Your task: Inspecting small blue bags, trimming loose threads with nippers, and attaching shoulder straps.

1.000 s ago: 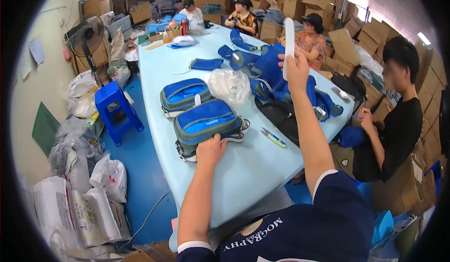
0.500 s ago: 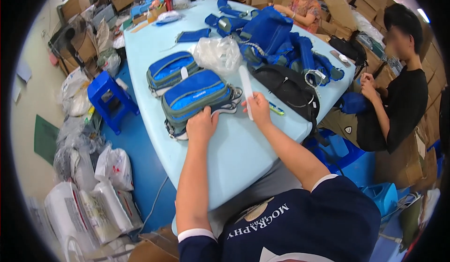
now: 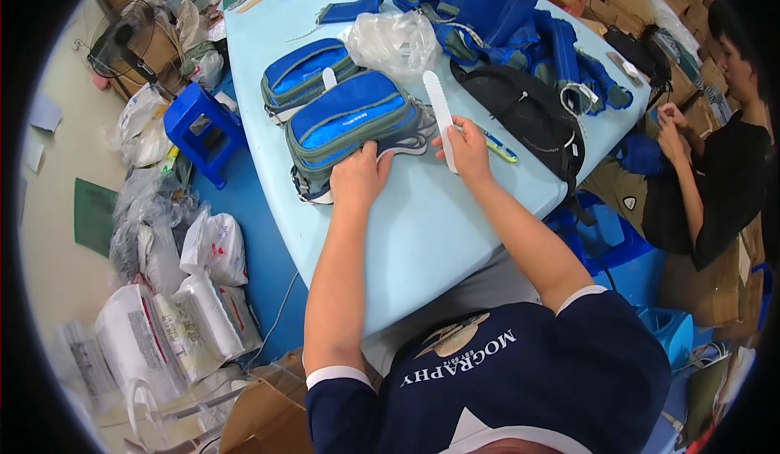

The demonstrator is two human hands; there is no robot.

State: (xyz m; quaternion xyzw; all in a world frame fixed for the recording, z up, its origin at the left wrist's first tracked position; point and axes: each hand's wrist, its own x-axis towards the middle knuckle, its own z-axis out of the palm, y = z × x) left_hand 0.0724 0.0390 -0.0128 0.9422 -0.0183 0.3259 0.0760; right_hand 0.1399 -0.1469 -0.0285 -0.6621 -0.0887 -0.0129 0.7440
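My left hand (image 3: pixel 357 173) is closed on the near edge of a blue and grey zippered waist bag (image 3: pixel 345 117), which lies on the table with its straps bunched at the right. Between the fingers and thumb of my right hand (image 3: pixel 466 152) is a flat white strip (image 3: pixel 437 100) with a rounded end, held upright just right of the bag. A second, similar bag (image 3: pixel 305 65) lies behind the first, with the rounded tip of another pale strip (image 3: pixel 329 78) showing between them. A yellow-green and blue pen-like thing (image 3: pixel 500 147) rests beside my right hand.
Behind the bags sits a crumpled clear plastic bag (image 3: pixel 394 41). Blue fabric pieces (image 3: pixel 496 7) and a black bag (image 3: pixel 524 117) cover the table's far right. A person in black (image 3: pixel 707 178) sits at the right. Left of the table (image 3: pixel 414 251) stands a blue stool (image 3: pixel 203 133).
The view has tipped downward, so the table and bags appear higher in the picture. My hands keep hold of the same bag and strip.
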